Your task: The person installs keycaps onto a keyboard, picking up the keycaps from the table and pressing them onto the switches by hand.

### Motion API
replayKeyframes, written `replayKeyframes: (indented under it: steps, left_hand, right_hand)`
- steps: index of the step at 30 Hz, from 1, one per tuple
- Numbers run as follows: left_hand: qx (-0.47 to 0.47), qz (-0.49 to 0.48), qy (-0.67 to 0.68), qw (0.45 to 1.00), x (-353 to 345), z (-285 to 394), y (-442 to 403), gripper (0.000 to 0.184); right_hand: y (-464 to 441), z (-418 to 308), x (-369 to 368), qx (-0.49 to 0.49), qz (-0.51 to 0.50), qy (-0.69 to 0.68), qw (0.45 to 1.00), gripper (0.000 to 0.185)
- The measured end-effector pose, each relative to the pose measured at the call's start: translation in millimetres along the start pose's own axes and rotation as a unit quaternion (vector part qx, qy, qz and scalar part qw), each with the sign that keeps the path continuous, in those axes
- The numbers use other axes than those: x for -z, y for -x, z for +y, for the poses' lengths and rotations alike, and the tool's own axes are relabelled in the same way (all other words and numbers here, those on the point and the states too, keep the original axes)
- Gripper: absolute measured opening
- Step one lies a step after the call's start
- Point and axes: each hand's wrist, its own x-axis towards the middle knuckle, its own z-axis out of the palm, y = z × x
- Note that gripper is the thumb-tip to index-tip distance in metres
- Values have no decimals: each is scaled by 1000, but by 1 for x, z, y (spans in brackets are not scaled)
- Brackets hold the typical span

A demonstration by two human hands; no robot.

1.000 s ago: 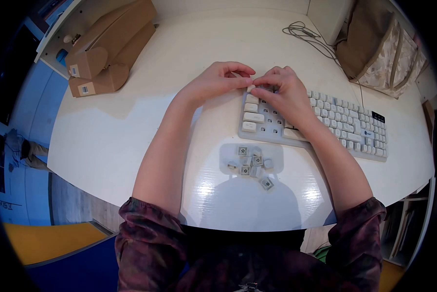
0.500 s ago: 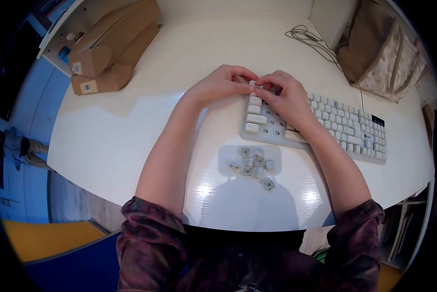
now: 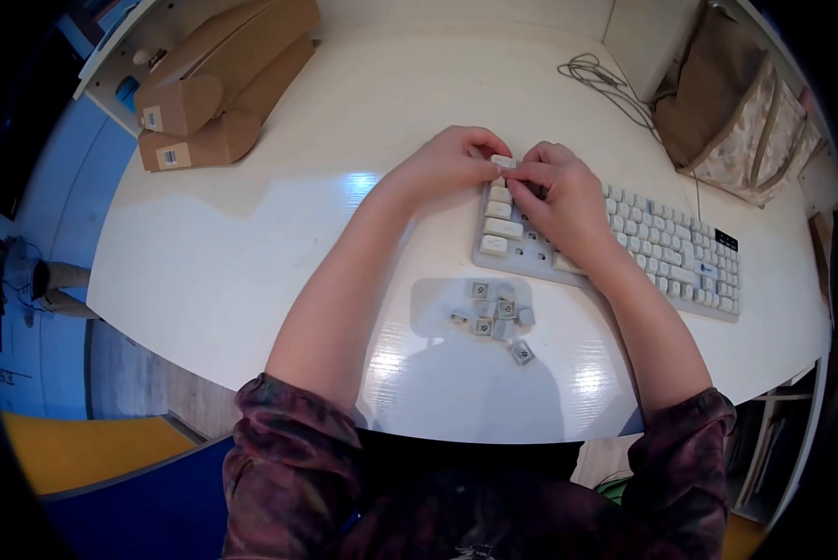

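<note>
At the far left corner of a white keyboard (image 3: 657,245), a white keycap (image 3: 503,161) sits between the fingertips of both my hands. My left hand (image 3: 452,163) closes thumb and forefinger around it from the left. From the right, my right hand (image 3: 568,196) pinches at its lower edge, its fingertips partly overlapping the cap. Several switches (image 3: 532,237) in the keyboard's left section are bare, beside a column of fitted caps. My right hand hides part of the keys. Loose keycaps (image 3: 506,309) lie in a small group in front of the keyboard, some upside down.
Brown cardboard boxes (image 3: 223,89) lie at the table's back left. A coiled cable (image 3: 606,84) rests at the back right, near a brown and patterned bag (image 3: 732,121). The white table (image 3: 251,280) has a curved front edge close to my body.
The keycap between my fingers now shows more of its top. My right fingertips have drawn back slightly. The camera view has shifted a little; the loose keycaps stay in the same arrangement.
</note>
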Motion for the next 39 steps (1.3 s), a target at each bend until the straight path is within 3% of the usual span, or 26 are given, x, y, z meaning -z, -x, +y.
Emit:
replayKeyframes:
  steps: [4,7,10,13,16,19,23,26,29,32,35,39]
  left_hand:
    - [-18,8,-15,1000,-3,-2,2,30]
    - [-36,0,-8,999,-3,-4,5,29]
    - [-19,-7,23,1000,-1,-2,6,27]
    - [1,-10,46,999,1,-4,3,28]
    - [4,-12,58,998,3,-5,3,28]
    - [-1,-14,57,998,4,-7,2,29]
    - [3,-14,39,999,4,-2,4,30]
    - [10,-13,31,999,3,-1,5,31]
    - [9,-12,41,999,3,0,5,29]
    - [-8,-8,56,998,5,-4,4,29]
    - [3,85,54,995,0,8,7,27]
    - [-22,78,108,991,2,23,9,23]
  right_hand:
    - [4,-6,-1,76,19,83,993,11]
    - [2,-3,-1,-60,2,-96,994,11]
    - [-1,4,0,-104,35,-181,977,11]
    - [-2,1,2,-63,40,-216,973,9]
    - [-5,-17,23,-58,-115,-237,963,11]
    - [-2,-32,34,19,-283,-186,941,15]
    - [9,-53,30,81,-338,-22,938,24]
    - [10,-62,27,48,-376,45,924,23]
    - [8,-58,26,31,-372,20,927,22]
    - [-3,-54,35,-79,-299,-135,941,18]
    - [-11,-30,32,-213,-170,-314,910,18]
    - [-18,-9,30,-179,-38,-324,928,25]
